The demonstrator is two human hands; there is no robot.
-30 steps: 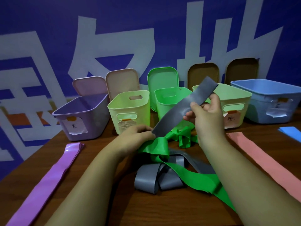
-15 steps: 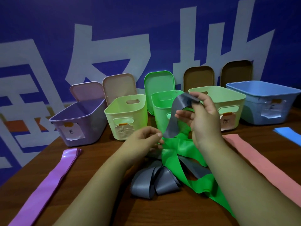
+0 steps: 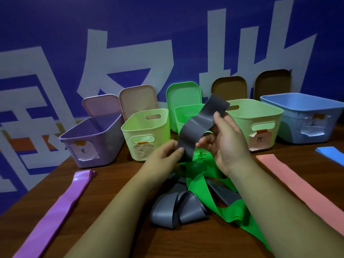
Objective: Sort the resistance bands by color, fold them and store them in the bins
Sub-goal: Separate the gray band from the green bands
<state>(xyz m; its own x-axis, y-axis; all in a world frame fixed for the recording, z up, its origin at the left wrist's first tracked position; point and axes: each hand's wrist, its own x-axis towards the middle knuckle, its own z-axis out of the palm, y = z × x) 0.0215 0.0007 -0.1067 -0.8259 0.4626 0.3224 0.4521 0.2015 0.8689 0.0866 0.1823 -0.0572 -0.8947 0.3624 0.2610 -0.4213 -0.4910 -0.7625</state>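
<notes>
Wooden counter (image 3: 186, 241): left hand (image 3: 163, 155) and right hand (image 3: 227, 144) pinch flat grey rubber band (image 3: 197, 127); tangled green rubber band (image 3: 197, 187) beneath it may snag.

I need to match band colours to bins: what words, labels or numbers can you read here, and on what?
Purple bin: handwritten paper label, too blurred to read.
Small light green bin: handwritten label, unreadable.
Wide light green bin: handwritten label, unreadable.
Blue bin: paper label, unreadable.
Blue wall: huge white characters, cropped, not readable.
No numbers or brands visible.
</notes>
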